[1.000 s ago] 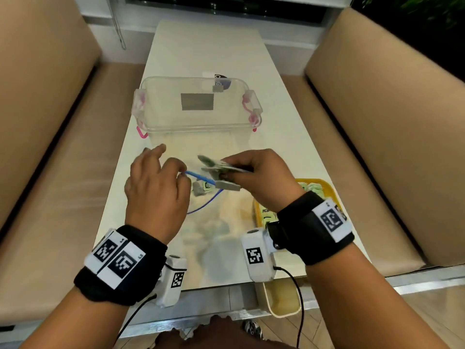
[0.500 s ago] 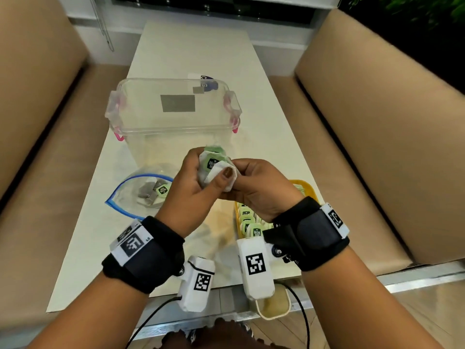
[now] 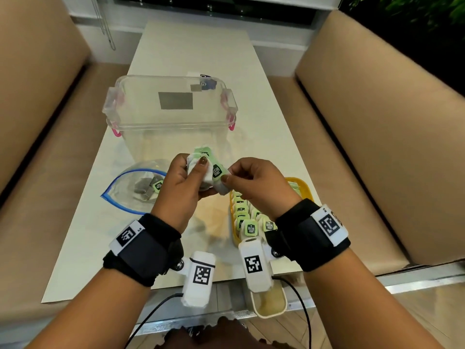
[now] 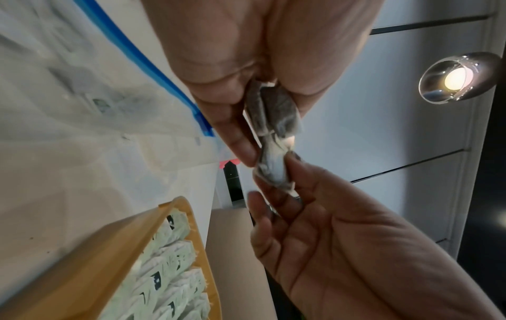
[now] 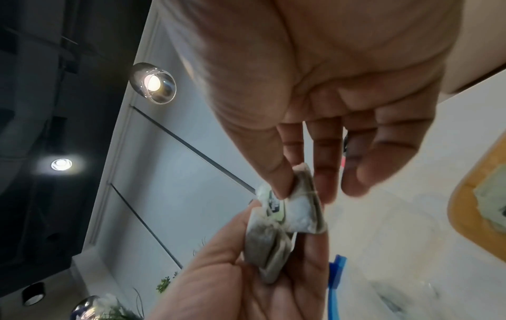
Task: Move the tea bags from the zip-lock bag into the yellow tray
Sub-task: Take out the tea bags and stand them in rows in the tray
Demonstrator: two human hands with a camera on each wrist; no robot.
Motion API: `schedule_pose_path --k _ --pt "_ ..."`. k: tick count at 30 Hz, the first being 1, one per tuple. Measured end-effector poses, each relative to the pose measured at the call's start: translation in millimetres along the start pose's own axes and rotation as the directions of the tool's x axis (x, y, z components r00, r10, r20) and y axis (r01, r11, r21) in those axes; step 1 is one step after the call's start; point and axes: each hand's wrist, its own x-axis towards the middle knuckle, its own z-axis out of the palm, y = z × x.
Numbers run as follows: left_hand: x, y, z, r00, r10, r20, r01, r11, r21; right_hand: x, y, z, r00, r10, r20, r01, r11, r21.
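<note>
My left hand (image 3: 187,182) grips a small bunch of tea bags (image 3: 203,163) with green tags, held above the table between the bag and the tray. My right hand (image 3: 247,182) pinches one tea bag (image 3: 222,188) at the edge of that bunch with thumb and forefinger. In the left wrist view the bunch (image 4: 273,110) sits in the left fingers and the pinched bag (image 4: 273,171) hangs just below it. The zip-lock bag (image 3: 130,187) with a blue seal lies open on the left, with a few tea bags (image 3: 151,186) inside. The yellow tray (image 3: 305,187) at the right holds several rows of tea bags (image 3: 247,220).
A clear plastic box (image 3: 171,109) with pink latches stands behind my hands on the white table (image 3: 176,46). Tan benches (image 3: 377,122) flank the table on both sides. A small cream container (image 3: 269,302) sits below the table's near edge.
The right hand lifted tea bags away from the zip-lock bag, and the left hand took hold of the bunch. Now the right thumb and forefinger have shifted to pinching one bag off it.
</note>
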Motion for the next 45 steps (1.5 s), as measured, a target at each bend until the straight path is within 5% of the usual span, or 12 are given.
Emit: schedule_pose_path --k 5,10,20,24,27,32,36,39,41,45 --pt "2.2 0.9 -3.3 0.995 0.055 -0.082 -0.051 0.998 0.046 -7.1 4.7 -14.0 0.997 0.057 0.043 -0.063 0.981 0.182" --pt "-0.7 -1.1 -7.1 0.990 0.129 0.053 -0.138 0.954 0.265 -12.7 12.2 -25.1 0.992 0.102 0.067 -0.122 0.830 0.544" --pt "-8.8 -4.9 16.0 0.985 0.036 0.170 -0.102 0.912 0.396 -16.6 29.1 -31.3 0.987 0.151 0.051 -0.155 0.839 0.522" --pt "-6.9 -6.2 18.0 0.973 0.079 0.218 -0.180 0.851 0.494 -22.7 28.0 -37.4 0.994 -0.015 -0.106 0.041 0.968 0.248" --pt "-2.1 -13.0 16.9 0.966 0.115 0.231 -0.233 0.772 0.591 -25.8 27.8 -44.9 0.988 -0.126 -0.091 0.125 0.992 -0.016" --pt "-1.2 -22.8 19.6 0.961 0.102 0.257 -0.244 0.751 0.613 -23.2 37.0 -52.4 0.985 -0.140 -0.102 0.143 0.990 0.021" --pt "-3.4 -29.4 23.9 0.963 0.086 0.254 -0.235 0.724 0.648 -22.4 40.9 -66.7 0.985 -0.156 -0.076 0.146 0.982 -0.117" --pt "-3.4 -34.4 19.9 0.977 0.092 0.194 -0.207 0.640 0.740 -24.1 46.4 -84.9 0.997 -0.065 0.038 0.074 0.915 -0.397" --pt "-3.3 -37.7 16.0 0.984 0.077 0.163 -0.177 0.589 0.788 -23.7 54.3 -91.6 0.984 0.055 0.168 0.062 0.782 -0.620" --pt "-4.2 -43.3 13.1 0.991 0.054 0.119 -0.130 0.519 0.845 -19.6 72.5 -88.1 0.933 0.223 0.284 0.083 0.631 -0.771"
